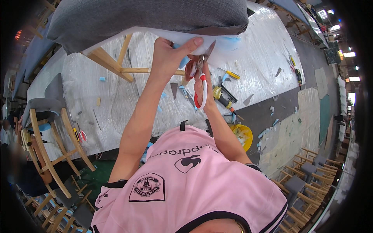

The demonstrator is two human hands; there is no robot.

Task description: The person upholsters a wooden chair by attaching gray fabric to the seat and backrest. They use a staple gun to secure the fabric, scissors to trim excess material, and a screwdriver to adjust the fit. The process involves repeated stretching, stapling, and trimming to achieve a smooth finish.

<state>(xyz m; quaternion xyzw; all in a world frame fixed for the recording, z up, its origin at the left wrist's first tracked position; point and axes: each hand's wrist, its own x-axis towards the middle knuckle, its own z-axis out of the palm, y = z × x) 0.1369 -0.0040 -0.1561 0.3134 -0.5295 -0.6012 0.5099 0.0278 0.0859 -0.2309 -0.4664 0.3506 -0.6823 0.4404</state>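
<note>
A dark grey upholstered chair seat (155, 17) fills the top of the view, with white wadding (136, 32) showing along its near lower edge. My left hand (169, 58) pinches that wadding, thumb in front and fingers mostly hidden behind. In my right hand (209, 87) is a pair of scissors (204, 73) with red and white handles. Their blades point up against the wadding, just right of my left thumb. Light blue foam shows through near the blade tips. Below the seat, a wooden chair frame (110, 64) stands on the plastic-covered table (268, 58).
A yellow-green power tool (222, 96) and a yellow-handled screwdriver (232, 73) lie right of my right hand. Foam and fabric scraps are scattered about. A yellow bucket (241, 136) stands below the table edge. At left, another person handles a wooden chair (58, 155); more chairs (307, 178) stand at lower right.
</note>
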